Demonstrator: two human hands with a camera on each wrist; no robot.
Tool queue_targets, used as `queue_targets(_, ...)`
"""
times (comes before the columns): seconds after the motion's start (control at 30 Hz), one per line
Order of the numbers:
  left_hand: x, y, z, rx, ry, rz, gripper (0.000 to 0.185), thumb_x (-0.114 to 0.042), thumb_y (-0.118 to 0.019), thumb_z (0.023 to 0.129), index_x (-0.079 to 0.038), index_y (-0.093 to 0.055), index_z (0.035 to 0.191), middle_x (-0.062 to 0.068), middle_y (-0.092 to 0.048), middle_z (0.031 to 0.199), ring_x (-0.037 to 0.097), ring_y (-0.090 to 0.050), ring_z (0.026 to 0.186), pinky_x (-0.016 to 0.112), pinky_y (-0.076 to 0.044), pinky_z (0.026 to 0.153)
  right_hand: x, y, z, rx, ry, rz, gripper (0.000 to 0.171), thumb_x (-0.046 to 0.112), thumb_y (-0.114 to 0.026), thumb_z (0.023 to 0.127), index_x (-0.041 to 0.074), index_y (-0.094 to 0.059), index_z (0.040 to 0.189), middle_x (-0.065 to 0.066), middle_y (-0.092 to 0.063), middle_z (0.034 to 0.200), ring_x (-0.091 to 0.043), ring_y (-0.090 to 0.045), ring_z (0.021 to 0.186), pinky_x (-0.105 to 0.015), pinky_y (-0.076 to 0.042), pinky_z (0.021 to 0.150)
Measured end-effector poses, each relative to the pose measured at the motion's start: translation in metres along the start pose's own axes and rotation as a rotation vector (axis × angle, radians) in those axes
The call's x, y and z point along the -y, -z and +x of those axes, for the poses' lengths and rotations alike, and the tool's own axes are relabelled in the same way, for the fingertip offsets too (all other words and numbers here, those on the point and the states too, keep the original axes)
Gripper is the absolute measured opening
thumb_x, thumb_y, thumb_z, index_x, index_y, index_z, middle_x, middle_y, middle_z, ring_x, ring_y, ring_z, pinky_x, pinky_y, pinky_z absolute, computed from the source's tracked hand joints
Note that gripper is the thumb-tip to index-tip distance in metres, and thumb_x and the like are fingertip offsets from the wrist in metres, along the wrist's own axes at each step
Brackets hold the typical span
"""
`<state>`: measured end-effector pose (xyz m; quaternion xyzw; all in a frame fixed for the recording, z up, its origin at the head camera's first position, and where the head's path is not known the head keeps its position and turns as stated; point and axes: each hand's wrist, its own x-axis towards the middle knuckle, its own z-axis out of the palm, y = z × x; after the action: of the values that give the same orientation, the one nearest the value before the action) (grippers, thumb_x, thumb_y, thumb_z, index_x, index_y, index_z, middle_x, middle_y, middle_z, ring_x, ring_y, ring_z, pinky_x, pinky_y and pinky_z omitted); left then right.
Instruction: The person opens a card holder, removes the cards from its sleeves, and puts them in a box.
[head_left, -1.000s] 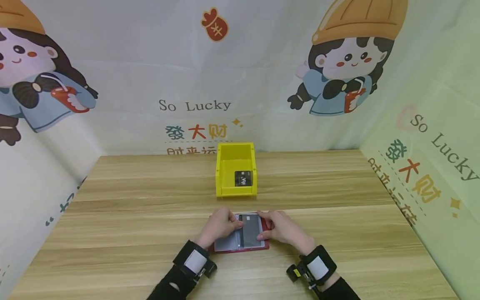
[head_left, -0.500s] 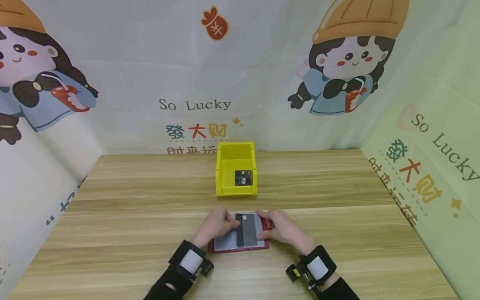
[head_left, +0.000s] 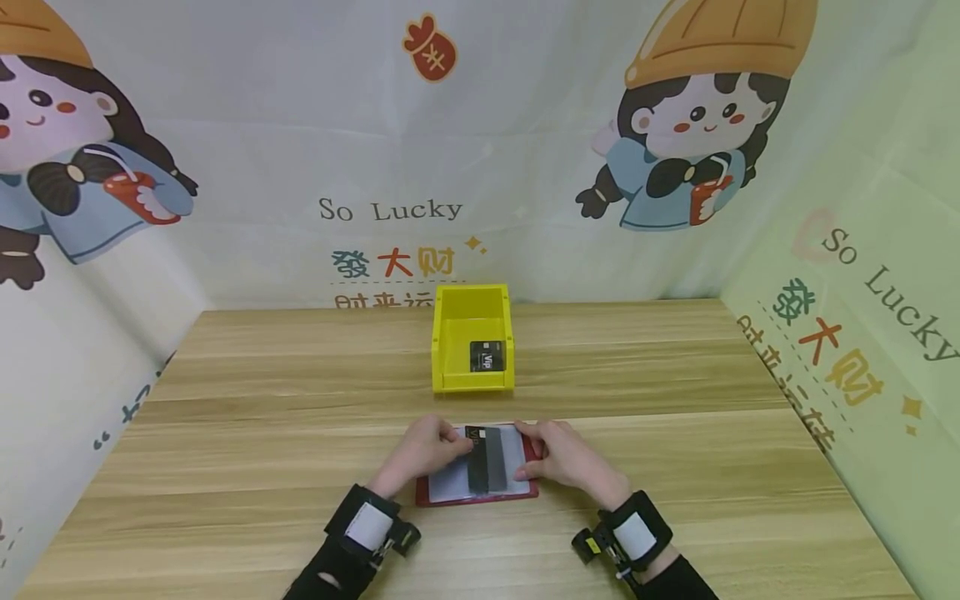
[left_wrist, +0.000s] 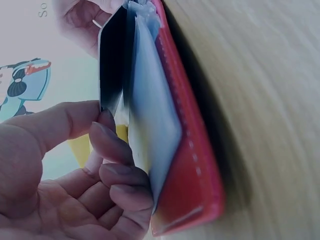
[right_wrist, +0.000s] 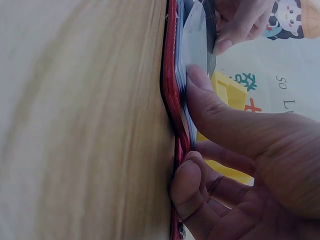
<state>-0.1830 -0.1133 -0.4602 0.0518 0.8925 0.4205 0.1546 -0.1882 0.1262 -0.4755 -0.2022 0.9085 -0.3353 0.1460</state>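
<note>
A red card holder (head_left: 480,495) lies open on the wooden table (head_left: 225,433) with its clear sleeves (left_wrist: 150,125) fanned up. My left hand (head_left: 459,448) pinches a dark card (head_left: 484,460) by its left edge, and the card sits partly out of a sleeve. The left wrist view shows that card (left_wrist: 114,65) on edge above the red cover (left_wrist: 192,160). My right hand (head_left: 527,455) grips the holder's right side. Its thumb (right_wrist: 212,102) presses on a sleeve (right_wrist: 196,45) while its fingers curl round the red edge (right_wrist: 171,95).
A yellow bin (head_left: 448,333) stands just behind the holder at the table's middle, with a black VIP card (head_left: 486,356) inside. Printed cloth walls (head_left: 525,150) close off the back and both sides.
My left hand has drawn the dark card to the left, farther out of its sleeve. The right hand and the holder have stayed in place.
</note>
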Motion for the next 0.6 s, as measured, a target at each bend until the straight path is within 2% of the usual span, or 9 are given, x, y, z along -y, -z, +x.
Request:
queue_targets(0.23,0.0044,0.0026,-0.0023,-0.035,0.01,-0.025,0.025,-0.014,-0.073,0.096,-0.002,-0.071,0.074,-0.002,-0.057,0.067,0.011,-0.044,0.06,0.024,-0.033,0.055,-0.0006,-0.0006,0.0006,-0.003,-0.001,0.003,0.074,0.015,-0.09,0.082,-0.007,-0.057,0.145,0.0,-0.046,0.077,-0.014,-0.043,0.072,-0.022,-0.031,0.063)
queue_targets(0.43,0.0056,0.0053,-0.0036,-0.057,0.016,-0.048,0.02,-0.013,-0.072,0.096,-0.001,-0.074,0.08,0.002,-0.065,0.072,0.011,-0.05,0.063,0.024,-0.038,0.057,-0.0006,-0.0009,0.0009,-0.008,-0.003,-0.006,0.074,0.016,-0.09,0.083,-0.007,-0.057,0.145,0.001,-0.044,0.075,-0.013,-0.041,0.07,-0.022,-0.03,0.062)
queue_targets(0.6,0.0071,0.0056,-0.0046,-0.084,0.021,-0.11,0.015,-0.007,-0.071,0.096,0.004,-0.075,0.087,0.007,-0.071,0.073,0.011,-0.061,0.063,0.023,-0.047,0.057,0.0008,-0.0009,0.0003,-0.007,-0.017,-0.007,0.074,0.016,-0.09,0.082,-0.007,-0.058,0.145,0.0,-0.043,0.074,-0.013,-0.041,0.07,-0.022,-0.029,0.062)
